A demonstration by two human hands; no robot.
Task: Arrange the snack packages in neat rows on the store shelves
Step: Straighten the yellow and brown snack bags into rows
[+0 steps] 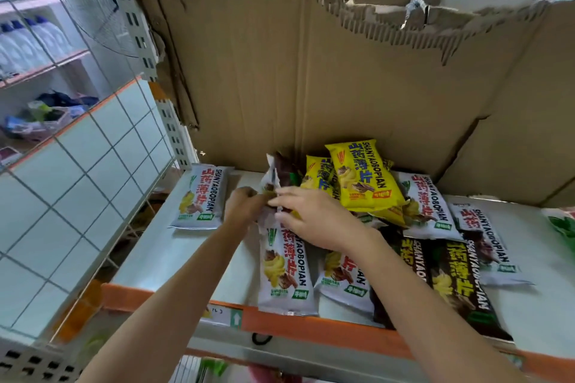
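Snack packages lie jumbled on a white shelf (174, 246) with an orange front edge. One white package (200, 197) lies flat and alone at the back left. My left hand (241, 205) and my right hand (311, 218) meet over the middle and together grip a small bunch of upright packages (275, 174), white and dark brown. A white package (284, 270) lies under my right wrist. Two yellow packages (361, 174) lean on the pile behind. Dark packages (457, 283) and more white ones (485, 239) spread to the right.
Torn cardboard sheets (311, 71) stand as the shelf's back wall. A white wire grid panel (77, 171) closes the left side, with another shelf of bottles (28, 43) beyond it. A green package (563, 224) shows at the far right edge.
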